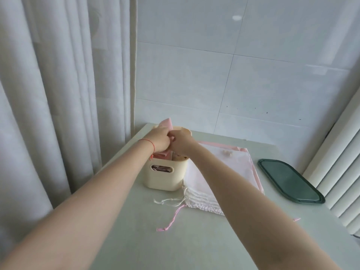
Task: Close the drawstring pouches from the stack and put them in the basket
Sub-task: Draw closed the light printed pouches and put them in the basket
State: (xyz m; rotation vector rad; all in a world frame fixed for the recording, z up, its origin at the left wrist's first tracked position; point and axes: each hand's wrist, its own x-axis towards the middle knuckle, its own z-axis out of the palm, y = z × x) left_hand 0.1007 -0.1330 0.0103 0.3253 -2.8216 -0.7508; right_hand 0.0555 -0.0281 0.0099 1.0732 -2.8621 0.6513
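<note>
Both hands meet directly over the basket (163, 177), a cream plastic tub with a slot handle in its near wall, standing near the far left corner of the table (136, 230). The left hand (158, 140) has its fingers curled down around a pink pouch (167, 123), whose upper corner sticks up past the basket's far rim while more pink cloth shows inside, under the wrist. A thin red string circles that wrist. The right hand (180, 140) sits just right of the left one, touching it above the basket's mouth; its fingers are bent inward toward the same pouch, but I cannot tell whether they pinch the cloth or only rest against it.

The stack (218, 172) of flat pouches lies just right of the basket, touching its side, white ones on top and a pink edge showing beneath. Their gathered mouths face the near side, and from there white cords (167, 200) and a pink cord (171, 219) trail onto the table in front of the basket.

A dark green tray (290, 182) lies right of the stack, well apart from the basket. A pale curtain (58, 84) hangs left of the basket, beyond the table edge.
</note>
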